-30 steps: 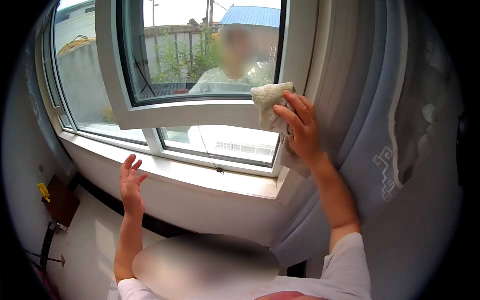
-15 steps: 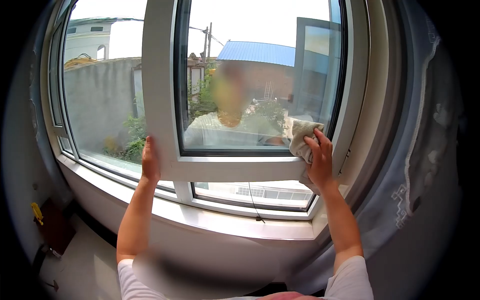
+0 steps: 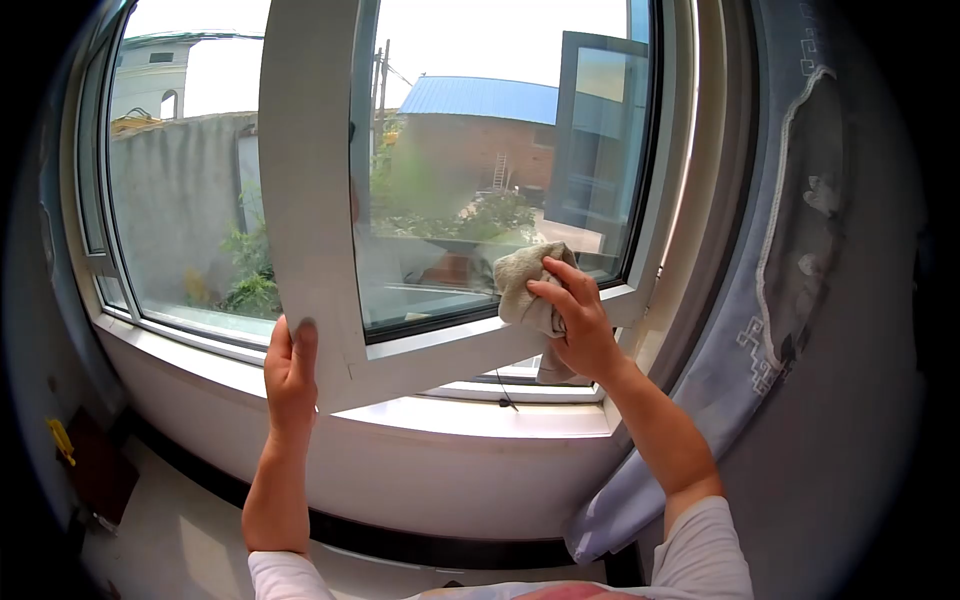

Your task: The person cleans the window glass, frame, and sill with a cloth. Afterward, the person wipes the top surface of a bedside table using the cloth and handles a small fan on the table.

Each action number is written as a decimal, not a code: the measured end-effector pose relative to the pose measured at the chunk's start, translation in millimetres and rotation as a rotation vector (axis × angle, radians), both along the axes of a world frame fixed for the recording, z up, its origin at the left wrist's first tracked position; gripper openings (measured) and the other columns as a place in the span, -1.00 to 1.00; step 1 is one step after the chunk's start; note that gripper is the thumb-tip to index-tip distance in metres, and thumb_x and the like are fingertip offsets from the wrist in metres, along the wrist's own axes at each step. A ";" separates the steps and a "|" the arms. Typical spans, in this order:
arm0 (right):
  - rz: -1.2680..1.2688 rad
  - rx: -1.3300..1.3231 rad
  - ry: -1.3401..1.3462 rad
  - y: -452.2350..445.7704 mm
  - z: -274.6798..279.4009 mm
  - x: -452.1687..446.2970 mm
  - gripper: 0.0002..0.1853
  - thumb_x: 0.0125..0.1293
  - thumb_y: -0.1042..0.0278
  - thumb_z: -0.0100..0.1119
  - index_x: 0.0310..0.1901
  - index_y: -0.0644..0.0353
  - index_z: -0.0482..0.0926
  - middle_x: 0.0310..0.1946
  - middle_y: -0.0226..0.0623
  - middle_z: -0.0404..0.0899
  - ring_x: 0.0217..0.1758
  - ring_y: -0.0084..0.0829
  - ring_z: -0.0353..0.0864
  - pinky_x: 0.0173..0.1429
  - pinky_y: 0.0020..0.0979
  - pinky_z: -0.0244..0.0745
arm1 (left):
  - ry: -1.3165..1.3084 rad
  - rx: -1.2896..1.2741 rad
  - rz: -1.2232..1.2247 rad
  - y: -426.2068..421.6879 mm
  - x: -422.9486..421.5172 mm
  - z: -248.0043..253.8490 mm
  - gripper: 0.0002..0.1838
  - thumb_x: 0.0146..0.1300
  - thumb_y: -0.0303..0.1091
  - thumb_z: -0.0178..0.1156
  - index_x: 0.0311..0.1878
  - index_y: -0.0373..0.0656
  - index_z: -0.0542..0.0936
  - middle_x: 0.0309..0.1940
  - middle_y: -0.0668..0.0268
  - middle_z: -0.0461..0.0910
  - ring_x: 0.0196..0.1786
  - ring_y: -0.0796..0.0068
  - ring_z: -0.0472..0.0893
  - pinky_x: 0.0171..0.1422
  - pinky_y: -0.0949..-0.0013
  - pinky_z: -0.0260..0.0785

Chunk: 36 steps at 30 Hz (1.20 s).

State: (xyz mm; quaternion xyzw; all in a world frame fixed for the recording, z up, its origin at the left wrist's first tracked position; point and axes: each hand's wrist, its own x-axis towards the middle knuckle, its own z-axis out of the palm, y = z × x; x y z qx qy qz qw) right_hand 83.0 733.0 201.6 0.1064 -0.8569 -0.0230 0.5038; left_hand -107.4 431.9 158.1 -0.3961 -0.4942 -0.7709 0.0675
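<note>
A white-framed window sash [image 3: 308, 200] stands swung inward, tilted towards me, its glass pane [image 3: 440, 200] showing the yard outside and faint reflections. My left hand [image 3: 292, 370] grips the lower outer edge of the sash, thumb on the front face and fingers hidden behind it. Bunched under the fingers of my right hand [image 3: 580, 320] is a beige cloth [image 3: 530, 285]. It lies against the lower part of the pane and overlaps the bottom rail, and its loose end hangs below the hand.
Below the sash runs a white windowsill [image 3: 480, 415] with a thin dark cord [image 3: 507, 392] on it. A grey-blue curtain [image 3: 735, 290] hangs at the right. A brown box-like object [image 3: 100, 470] with a yellow item [image 3: 61, 440] stands at lower left.
The sash has swung further inward, with my left hand on its edge. My right hand and the cloth have moved left along the bottom of the pane.
</note>
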 end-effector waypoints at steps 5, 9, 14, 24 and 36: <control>0.081 -0.078 0.031 -54.1 -0.9 43.6 -0.22 -0.22 0.79 0.27 0.13 -0.05 0.42 0.27 -0.17 0.23 0.31 -0.04 0.25 0.32 -0.18 0.30 | 0.379 -0.029 0.116 -32.4 83.1 -15.7 -0.44 0.27 -0.03 0.21 0.15 -0.25 0.39 -0.03 0.28 0.39 -0.10 0.53 0.37 0.06 0.42 0.23; 0.180 -0.364 0.025 -91.7 -1.2 97.6 -0.35 -0.01 0.72 0.20 0.19 0.09 0.37 0.31 -0.17 0.21 0.38 -0.11 0.22 0.38 -0.26 0.20 | 0.621 -0.002 0.151 -37.6 144.0 -16.5 -0.16 0.10 0.14 0.28 0.23 -0.32 0.24 0.16 0.01 0.20 0.18 0.18 0.28 0.26 0.17 0.16; 0.351 -0.739 0.107 -128.5 -9.3 168.2 -0.32 0.03 0.66 0.17 0.26 0.13 0.30 0.30 -0.19 0.26 0.39 -0.26 0.23 0.42 -0.30 0.13 | 0.712 0.108 -0.067 -20.8 212.3 -16.0 -0.06 0.07 0.00 0.32 0.31 -0.41 0.07 0.32 -0.18 -0.09 0.35 -0.07 0.13 0.35 0.00 0.08; 0.235 -0.767 0.660 -261.8 -28.7 278.2 -0.40 0.04 0.41 0.21 0.17 0.38 0.36 0.10 -0.04 0.47 0.13 -0.25 0.53 0.26 -0.26 0.45 | 0.781 0.220 -0.705 -10.9 267.4 -19.7 -0.28 0.22 0.00 0.11 0.37 -0.19 0.26 0.43 -0.31 -0.23 0.47 -0.34 -0.16 0.47 -0.13 -0.24; -0.659 -0.023 -0.006 -358.4 -12.1 203.3 -0.28 0.02 -0.04 0.44 0.18 -0.01 0.33 0.31 0.01 0.25 0.38 0.20 0.17 0.41 0.20 0.00 | 0.288 0.326 -1.676 -16.6 214.4 -7.5 -0.20 0.16 -0.26 0.23 0.41 -0.29 0.09 0.37 -0.01 0.07 0.43 0.08 0.09 0.47 0.12 -0.09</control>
